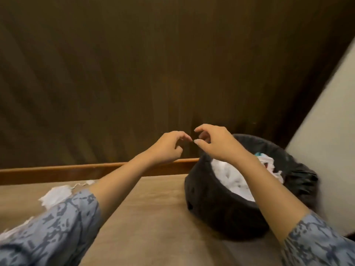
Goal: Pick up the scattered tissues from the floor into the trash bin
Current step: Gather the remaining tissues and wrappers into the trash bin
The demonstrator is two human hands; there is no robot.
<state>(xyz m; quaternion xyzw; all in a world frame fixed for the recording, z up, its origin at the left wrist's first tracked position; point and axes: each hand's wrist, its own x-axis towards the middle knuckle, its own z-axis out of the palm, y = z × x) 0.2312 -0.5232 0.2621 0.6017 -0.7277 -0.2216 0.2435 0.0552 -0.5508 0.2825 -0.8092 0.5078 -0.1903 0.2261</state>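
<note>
Our two hands are raised together in front of the dark wood panel, with the left hand (169,146) and right hand (215,143) almost fingertip to fingertip. Each has its fingers curled into a loose, narrow pinch, and we can see nothing held between them. The right hand hangs over the near-left rim of the bin (211,204), a dark lined tub that already holds a heap of white paper. The next reach, we judge, goes the other way. The tissues that are left lie low and to the left, behind and below the left forearm, so the left hand is the nearer one and must come down and back toward us. We count one bin and two hands. On the floor there are at least two tissue pieces: a crumpled tissue (55,194) beside the sleeve, its longer side running toward the baseboard, and a second scrap (14,233) at the lower left edge. A thin pale strip near the baseboard may be a third, but we cannot tell.
</note>
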